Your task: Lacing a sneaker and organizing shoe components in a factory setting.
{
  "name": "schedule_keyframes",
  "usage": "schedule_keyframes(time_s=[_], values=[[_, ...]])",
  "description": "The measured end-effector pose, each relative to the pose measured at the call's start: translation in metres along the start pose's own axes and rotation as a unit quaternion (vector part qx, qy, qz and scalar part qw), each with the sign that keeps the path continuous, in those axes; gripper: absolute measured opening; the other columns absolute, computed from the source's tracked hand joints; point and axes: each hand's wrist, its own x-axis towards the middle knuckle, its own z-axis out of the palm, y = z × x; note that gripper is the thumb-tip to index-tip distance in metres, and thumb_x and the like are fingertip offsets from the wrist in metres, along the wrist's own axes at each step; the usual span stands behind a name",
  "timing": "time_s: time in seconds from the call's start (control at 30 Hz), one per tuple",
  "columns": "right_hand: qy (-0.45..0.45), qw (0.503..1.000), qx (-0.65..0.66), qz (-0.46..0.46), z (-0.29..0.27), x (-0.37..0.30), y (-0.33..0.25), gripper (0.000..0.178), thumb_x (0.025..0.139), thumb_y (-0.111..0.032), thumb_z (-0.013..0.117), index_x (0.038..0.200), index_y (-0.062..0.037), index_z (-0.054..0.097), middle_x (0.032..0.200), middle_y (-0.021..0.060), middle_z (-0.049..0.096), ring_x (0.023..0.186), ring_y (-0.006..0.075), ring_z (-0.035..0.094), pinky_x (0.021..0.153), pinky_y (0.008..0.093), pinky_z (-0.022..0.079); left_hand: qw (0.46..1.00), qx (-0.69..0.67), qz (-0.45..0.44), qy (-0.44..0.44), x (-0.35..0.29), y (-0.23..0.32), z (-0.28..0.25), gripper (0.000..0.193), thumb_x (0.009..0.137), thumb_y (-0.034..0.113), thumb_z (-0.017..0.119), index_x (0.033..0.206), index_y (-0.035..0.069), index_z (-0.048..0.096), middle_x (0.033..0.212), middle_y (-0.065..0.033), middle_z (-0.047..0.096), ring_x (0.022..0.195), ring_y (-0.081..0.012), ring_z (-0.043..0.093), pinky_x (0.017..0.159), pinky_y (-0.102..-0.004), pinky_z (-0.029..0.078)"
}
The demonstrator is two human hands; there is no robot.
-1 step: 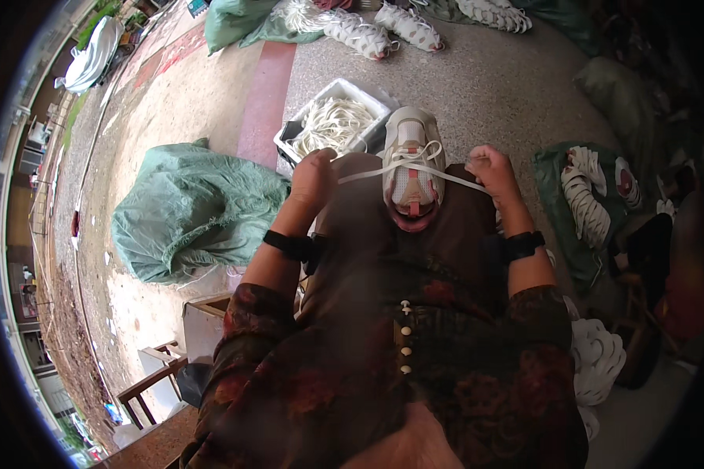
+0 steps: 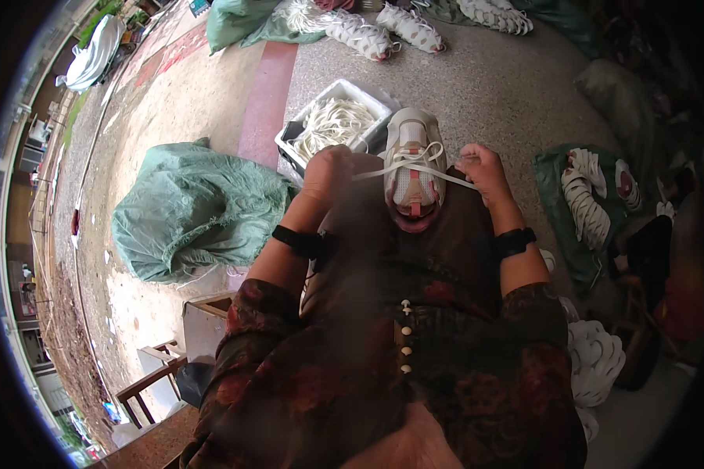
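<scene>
A white and beige sneaker with pink trim (image 2: 411, 176) rests on my lap between my thighs, its heel end toward me. White shoelace (image 2: 418, 163) crosses over the top of the shoe, with a loop standing up. My left hand (image 2: 326, 173) is closed on the lace end that runs out to the left. On the right, my right hand (image 2: 481, 172) pinches the other lace end, its fingers bent. Both hands are level with the shoe and apart from it. A black band circles each wrist.
Ahead, a white foam box (image 2: 379, 109) holds a heap of white laces. A green woven sack (image 2: 199, 215) lies to my left. Bundled laced shoe parts (image 2: 587, 207) lie on a green sack at right, with more bundles (image 2: 360, 37) at the far side. Lower left stands a wooden stool (image 2: 152, 387).
My left hand has moved right, toward the shoe, and my right hand slightly left. Less lace shows between the hands and the shoe.
</scene>
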Motion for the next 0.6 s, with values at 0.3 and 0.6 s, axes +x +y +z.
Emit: schedule_keyframes(time_s=[0.3, 0.6], values=[[-0.056, 0.979, 0.175, 0.087, 0.043, 0.016, -0.005, 0.005, 0.079, -0.006, 0.064, 0.082, -0.002, 0.065, 0.064, 0.0, 0.058, 0.058, 0.0051, 0.048, 0.054, 0.0185, 0.038, 0.995, 0.056, 0.045, -0.07, 0.038, 0.059, 0.039, 0.012, 0.08, 0.018, 0.056, 0.075, 0.01, 0.063, 0.076, -0.0115, 0.064, 0.069, -0.0292, 0.064, 0.062, -0.0397, 0.051], [-0.097, 0.971, 0.208, 0.073, 0.041, 0.007, 0.008, 0.023, 0.081, -0.017, 0.067, 0.063, -0.0076, 0.058, 0.057, -0.006, 0.045, 0.054, 0.0041, 0.037, 0.054, 0.0208, 0.029, 0.992, 0.006, 0.031, 0.124, 0.038, 0.062, 0.043, 0.009, 0.075, 0.013, 0.06, 0.074, 0.005, 0.056, 0.074, -0.0115, 0.062, 0.07, -0.0297, 0.063, 0.06, -0.0404, 0.051]])
